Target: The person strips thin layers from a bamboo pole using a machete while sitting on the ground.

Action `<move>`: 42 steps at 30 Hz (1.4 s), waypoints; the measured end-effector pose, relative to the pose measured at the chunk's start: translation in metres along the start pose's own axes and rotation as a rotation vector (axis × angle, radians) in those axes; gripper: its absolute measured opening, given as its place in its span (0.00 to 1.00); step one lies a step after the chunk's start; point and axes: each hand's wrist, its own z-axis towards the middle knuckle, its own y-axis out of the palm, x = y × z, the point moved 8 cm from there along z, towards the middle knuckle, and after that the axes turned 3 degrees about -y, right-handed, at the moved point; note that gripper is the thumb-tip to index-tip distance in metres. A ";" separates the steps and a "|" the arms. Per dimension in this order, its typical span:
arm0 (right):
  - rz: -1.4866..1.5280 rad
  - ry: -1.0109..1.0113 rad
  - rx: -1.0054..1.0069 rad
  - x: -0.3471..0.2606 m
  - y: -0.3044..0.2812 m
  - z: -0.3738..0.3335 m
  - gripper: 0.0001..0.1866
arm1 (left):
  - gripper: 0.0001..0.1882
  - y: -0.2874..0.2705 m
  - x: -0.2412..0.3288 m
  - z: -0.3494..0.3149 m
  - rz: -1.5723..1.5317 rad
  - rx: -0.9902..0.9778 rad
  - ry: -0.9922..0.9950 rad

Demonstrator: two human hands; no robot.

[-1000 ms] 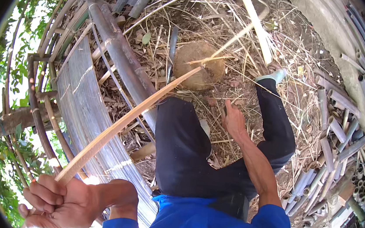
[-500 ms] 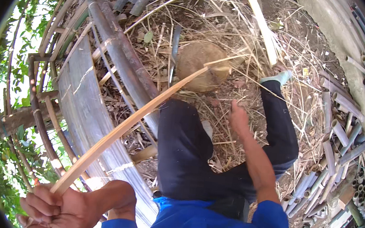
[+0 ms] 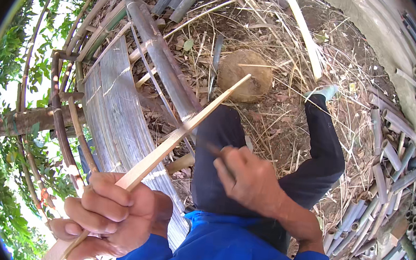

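Observation:
My left hand (image 3: 109,218) is closed round a long, pale bamboo strip (image 3: 163,148). The strip slants up and away to the right, and its far end narrows to a point above my bent left knee. Its near end runs out below the fist. In my right hand (image 3: 251,179), fingers wrapped, is a knife (image 3: 211,148) with a dark handle, its thin blade smeared by motion. The blade points left toward the middle of the strip; whether it touches cannot be made out.
A round wooden block (image 3: 245,76) stands ahead, a thin sliver on top. Beside it lies a long dark blade (image 3: 215,63). A bamboo frame with grey slats (image 3: 116,96) flanks my left. Cut bamboo tubes (image 3: 391,152) pile up at right. Shavings litter the ground; a pale strip (image 3: 305,34) reaches my foot.
My right hand has moved left and back toward me, bringing the knife close to the strip. My left hand has come up and right, and the strip's tip has shifted with it.

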 end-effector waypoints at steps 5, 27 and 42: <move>0.026 -0.251 0.075 -0.062 -0.011 -0.012 0.11 | 0.25 -0.002 0.008 -0.016 0.091 0.156 0.058; 0.013 -0.185 0.083 0.001 0.019 -0.010 0.15 | 0.23 -0.004 0.008 -0.008 -0.005 0.074 0.042; 0.019 0.011 0.067 0.125 0.074 0.002 0.10 | 0.22 -0.010 0.004 0.003 0.021 0.186 0.087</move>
